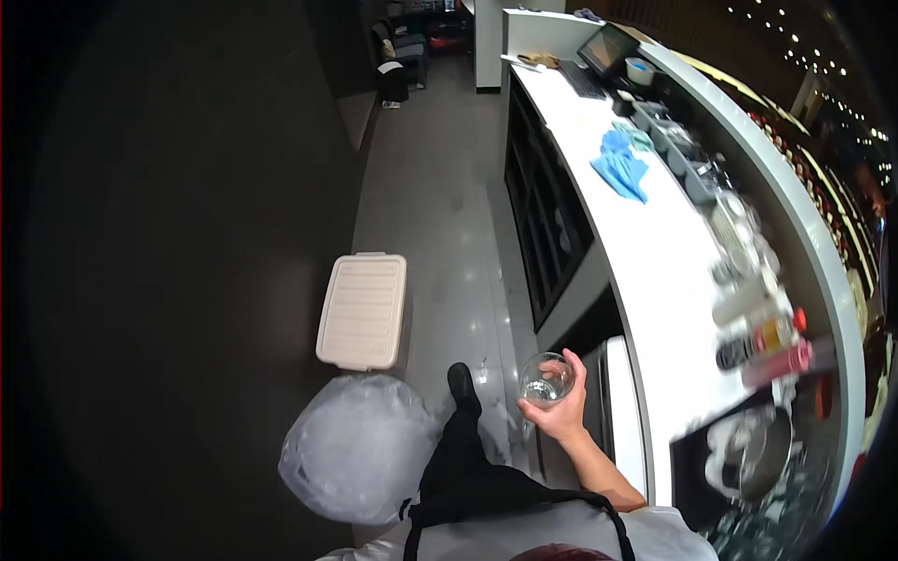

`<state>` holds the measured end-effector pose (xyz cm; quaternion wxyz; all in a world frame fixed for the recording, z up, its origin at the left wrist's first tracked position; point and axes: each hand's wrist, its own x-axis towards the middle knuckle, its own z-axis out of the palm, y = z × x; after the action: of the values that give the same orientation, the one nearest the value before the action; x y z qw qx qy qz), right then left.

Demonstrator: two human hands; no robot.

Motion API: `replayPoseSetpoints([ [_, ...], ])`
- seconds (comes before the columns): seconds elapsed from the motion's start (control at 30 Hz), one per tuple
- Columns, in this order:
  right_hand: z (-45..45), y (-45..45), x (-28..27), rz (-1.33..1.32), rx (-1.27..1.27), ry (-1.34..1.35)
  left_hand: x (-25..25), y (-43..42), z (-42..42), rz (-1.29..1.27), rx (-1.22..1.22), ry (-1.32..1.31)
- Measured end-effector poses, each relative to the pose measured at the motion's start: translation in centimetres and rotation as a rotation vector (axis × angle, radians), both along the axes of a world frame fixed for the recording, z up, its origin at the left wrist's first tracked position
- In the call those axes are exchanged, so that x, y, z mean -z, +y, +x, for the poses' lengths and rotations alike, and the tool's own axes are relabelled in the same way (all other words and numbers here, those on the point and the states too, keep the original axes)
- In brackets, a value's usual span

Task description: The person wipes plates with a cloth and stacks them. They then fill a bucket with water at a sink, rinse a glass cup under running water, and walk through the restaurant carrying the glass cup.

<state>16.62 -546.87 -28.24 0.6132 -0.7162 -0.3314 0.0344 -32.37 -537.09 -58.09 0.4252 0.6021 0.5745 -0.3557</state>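
My right hand (564, 402) is wrapped round a clear, empty-looking glass (545, 379), held over the floor just left of the white counter (645, 280). The glass opening faces up toward the camera. My left hand does not show. A blue cloth (620, 166) lies crumpled on the counter, farther ahead of my right hand.
A lidded beige box (363, 310) stands on the floor at the left, beside a translucent plastic bag (360, 449). Bottles (776, 365), glassware and a sink (748, 453) line the counter's right side. A screen (608, 50) and chairs (400, 56) are farther off.
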Motion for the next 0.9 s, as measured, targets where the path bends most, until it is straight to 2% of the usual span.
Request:
replayPoseSetpoints([
  [0.07,4.9,5.3,2.5,-0.013,0.006,-0.024,1.9,5.5,5.3,-0.007,-0.007,0.003],
  [0.17,10.6,12.5,2.9,-0.094,-0.006,0.137,4.1,16.2,14.3,0.026,0.081,-0.026],
  [0.2,12.2,14.5,2.1,-0.136,-0.018,0.153,5.2,20.6,17.4,0.059,0.195,-0.060],
  [0.27,16.8,19.7,0.5,-0.171,-0.038,0.159,6.4,30.9,26.1,0.268,0.724,-0.082],
  [0.3,18.9,21.9,0.0,-0.181,-0.048,0.153,5.2,37.6,29.7,0.576,0.634,-0.397],
  [0.33,21.2,24.1,-0.2,-0.173,-0.042,0.144,3.0,43.6,35.6,0.732,0.492,-0.495],
  [0.37,23.8,26.4,0.2,-0.159,-0.027,0.138,-4.6,48.2,43.9,0.666,-0.138,-0.549],
  [0.4,26.2,28.6,0.5,-0.143,-0.011,0.133,-2.8,55.1,48.4,0.508,-0.280,-0.658],
  [0.5,33.7,35.5,1.7,-0.181,0.088,0.176,-13.8,66.5,61.8,0.560,-0.165,-0.864],
  [0.57,39.1,40.8,2.9,-0.183,0.136,0.220,-17.4,72.2,68.2,0.600,-0.169,-0.922],
  [0.67,48.2,48.9,6.4,-0.151,0.120,0.156,-12.7,80.0,72.3,0.592,-0.185,-0.865],
  [0.7,51.1,52.4,5.9,-0.162,0.112,0.191,-9.8,81.7,73.6,0.632,-0.199,-0.833],
  [0.73,54.3,55.7,5.2,-0.110,0.086,0.262,-7.4,82.1,72.3,0.665,-0.203,-0.761],
  [0.77,57.2,58.9,4.3,-0.141,0.068,0.260,-4.3,82.8,70.7,0.574,-0.188,-0.541],
  [0.8,60.4,62.5,3.4,-0.170,0.046,0.240,-4.6,81.6,70.2,0.508,-0.228,-0.427],
  [0.83,63.5,65.9,1.9,-0.197,0.020,0.195,-2.8,81.6,68.0,0.501,0.261,-0.583],
  [0.87,66.4,69.3,0.7,-0.174,-0.021,0.126,-1.8,81.3,67.4,0.201,0.230,-0.244],
  [0.9,69.4,73.0,0.1,-0.150,-0.052,0.067,-1.3,80.9,66.8,0.255,0.687,-0.293],
])
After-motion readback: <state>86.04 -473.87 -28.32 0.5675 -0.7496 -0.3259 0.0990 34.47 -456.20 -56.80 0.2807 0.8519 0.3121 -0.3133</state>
